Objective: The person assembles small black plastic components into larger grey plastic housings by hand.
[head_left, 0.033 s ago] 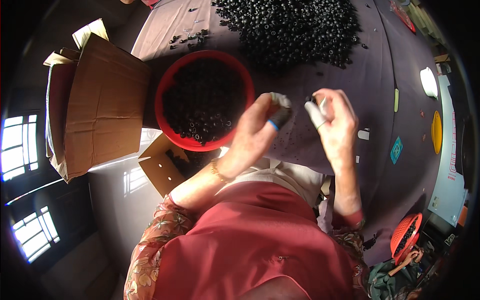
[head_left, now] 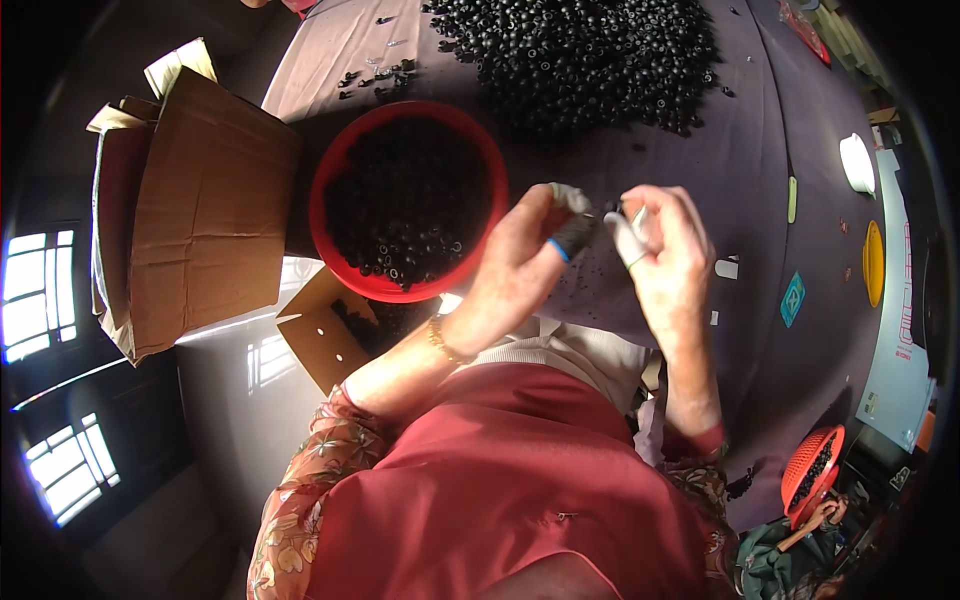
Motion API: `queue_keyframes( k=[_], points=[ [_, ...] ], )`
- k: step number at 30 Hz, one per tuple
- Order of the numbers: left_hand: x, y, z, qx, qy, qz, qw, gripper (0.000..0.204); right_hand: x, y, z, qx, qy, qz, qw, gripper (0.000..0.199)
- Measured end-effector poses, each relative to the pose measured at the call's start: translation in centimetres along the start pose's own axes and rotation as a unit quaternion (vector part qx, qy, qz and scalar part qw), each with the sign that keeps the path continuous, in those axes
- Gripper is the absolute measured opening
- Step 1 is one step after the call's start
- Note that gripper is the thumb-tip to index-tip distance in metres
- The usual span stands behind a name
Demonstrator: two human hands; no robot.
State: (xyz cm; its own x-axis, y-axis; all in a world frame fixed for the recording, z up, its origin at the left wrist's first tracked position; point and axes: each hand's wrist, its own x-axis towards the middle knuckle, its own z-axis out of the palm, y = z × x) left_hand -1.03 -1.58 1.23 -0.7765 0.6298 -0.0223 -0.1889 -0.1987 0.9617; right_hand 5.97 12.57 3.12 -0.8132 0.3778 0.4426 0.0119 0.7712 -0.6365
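My left hand (head_left: 520, 245) is closed in a pinch, with a pale covering on a finger and a dark one banded in blue on the thumb. What its fingertips hold is too small to make out. Facing it across a narrow gap, my right hand (head_left: 672, 240) has pale finger coverings and pinches a small black part (head_left: 615, 207). Left of my hands sits a red basin (head_left: 385, 292), filled with small black ring-like parts (head_left: 400, 205). Beyond my hands lies a large pile of similar black parts (head_left: 590, 70) on the cloth-covered table (head_left: 740, 170).
At the left stands a tall cardboard box (head_left: 215, 200); below the basin, an open carton (head_left: 305, 335) holds dark parts. Loose pieces (head_left: 385, 78) lie beyond the basin. On the right are a white dish (head_left: 857, 165), a yellow dish (head_left: 874, 265) and a red basket (head_left: 810, 470).
My left hand has moved slightly right, closer to my right hand. The fingertips of my right hand have shifted a little; the basin and pile look the same.
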Motion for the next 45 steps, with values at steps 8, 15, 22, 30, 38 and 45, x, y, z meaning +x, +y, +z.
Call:
queue_keyframes(
  k=[8,15,22,30,38,45],
  points=[
    [0.3,0.9,0.3,0.017,-0.111,-0.097,0.989,0.026,-1.3,-1.4,-0.2,-0.052,-0.007,-0.075,0.996,0.027],
    [-0.4,-0.4,0.9,-0.199,-0.058,-0.063,0.976,0.016,-1.3,-2.3,0.1,0.072,-0.007,0.006,0.997,0.026],
    [-0.6,-0.1,0.8,-0.301,-0.086,-0.102,0.944,0.021,-1.5,-2.6,0.4,0.045,0.017,-0.016,0.999,0.026],
    [-0.2,-0.9,0.6,-0.388,-0.111,-0.134,0.905,0.023,-0.7,-2.3,-1.0,0.225,-0.068,0.105,0.966,0.012],
    [-0.8,0.2,1.1,-0.327,-0.067,-0.138,0.932,0.024,-0.3,-3.3,-0.9,-0.088,-0.019,-0.065,0.994,0.036],
    [-1.0,0.3,0.8,-0.301,-0.105,-0.092,0.943,0.026,-0.4,-3.6,-1.0,-0.075,-0.040,-0.055,0.995,0.037]
  ],
)
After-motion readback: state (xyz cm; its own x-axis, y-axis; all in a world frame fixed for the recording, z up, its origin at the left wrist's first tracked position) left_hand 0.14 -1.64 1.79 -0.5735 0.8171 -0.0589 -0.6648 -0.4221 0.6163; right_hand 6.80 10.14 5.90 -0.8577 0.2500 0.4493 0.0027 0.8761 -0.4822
